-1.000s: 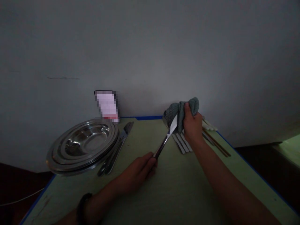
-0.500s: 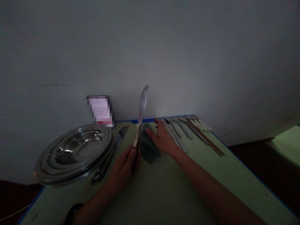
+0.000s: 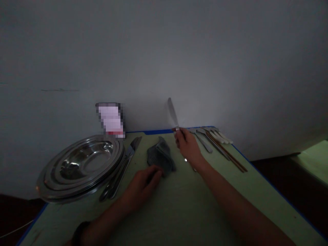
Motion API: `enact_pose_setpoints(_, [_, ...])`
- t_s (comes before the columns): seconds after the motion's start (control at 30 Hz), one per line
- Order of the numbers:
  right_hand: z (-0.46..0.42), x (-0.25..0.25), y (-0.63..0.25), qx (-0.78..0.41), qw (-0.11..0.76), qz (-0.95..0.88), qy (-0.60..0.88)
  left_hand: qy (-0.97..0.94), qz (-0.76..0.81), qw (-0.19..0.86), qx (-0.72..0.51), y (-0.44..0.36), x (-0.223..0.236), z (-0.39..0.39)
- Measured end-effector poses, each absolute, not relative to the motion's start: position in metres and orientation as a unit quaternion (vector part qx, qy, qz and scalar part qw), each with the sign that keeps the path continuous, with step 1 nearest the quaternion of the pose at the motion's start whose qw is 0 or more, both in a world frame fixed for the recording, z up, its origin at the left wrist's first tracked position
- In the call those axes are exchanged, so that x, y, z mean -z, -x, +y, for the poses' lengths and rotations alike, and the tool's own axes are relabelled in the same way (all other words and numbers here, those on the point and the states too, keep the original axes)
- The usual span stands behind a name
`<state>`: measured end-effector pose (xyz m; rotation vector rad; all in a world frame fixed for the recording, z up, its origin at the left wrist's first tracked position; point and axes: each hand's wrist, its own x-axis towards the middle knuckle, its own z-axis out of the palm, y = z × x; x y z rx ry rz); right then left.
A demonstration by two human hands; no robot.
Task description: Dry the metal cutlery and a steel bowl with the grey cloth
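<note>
My right hand [image 3: 189, 147] grips a table knife [image 3: 172, 113] by its handle near the table's far edge, with the blade pointing up against the wall. A crumpled grey cloth [image 3: 160, 156] lies on the green table [image 3: 179, 208] just left of that hand. My left hand [image 3: 142, 183] rests on the table with its fingertips at the cloth's near edge and holds nothing. A row of cutlery [image 3: 214, 139] lies to the right of my right hand.
Stacked steel plates [image 3: 79, 165] sit at the left, with table knives [image 3: 123, 166] laid along their right side. A small blurred-out object [image 3: 110, 119] stands against the wall behind the plates. The table has a blue rim, and dark floor lies to its right.
My left hand no longer holds the upright knife and has dropped to the cloth's edge. My right hand has left the cloth and now holds a knife upright further right.
</note>
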<state>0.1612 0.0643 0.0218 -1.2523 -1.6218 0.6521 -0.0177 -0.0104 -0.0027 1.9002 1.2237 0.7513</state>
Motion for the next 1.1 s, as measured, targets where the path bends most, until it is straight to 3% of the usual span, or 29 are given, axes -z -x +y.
enact_pose_setpoints(0.07, [0.073,-0.028,-0.182,-0.194,0.443,-0.665,0.569,-0.762,0.469,0.336,-0.293,0.019,0.006,-0.011])
enact_pose_setpoints(0.17, [0.082,-0.032,-0.208,-0.075,0.269,-0.711,0.645,-0.787,0.469,0.309,-0.254,0.02,0.008,-0.011])
enact_pose_setpoints(0.23, [0.085,-0.029,-0.219,-0.054,0.172,-0.729,0.661,-0.8,0.469,0.306,-0.213,0.019,0.006,-0.01])
enact_pose_setpoints(0.3, [0.088,-0.024,-0.224,-0.062,0.13,-0.733,0.665,-0.805,0.473,0.307,-0.184,0.019,0.004,-0.01])
enact_pose_setpoints(0.7, [0.084,-0.007,-0.213,-0.036,0.081,-0.701,0.708,-0.812,0.48,0.299,-0.145,0.017,0.002,-0.008])
enact_pose_setpoints(1.1, [0.085,-0.005,-0.214,-0.02,0.106,-0.7,0.706,-0.826,0.467,0.282,-0.143,0.02,0.008,-0.009])
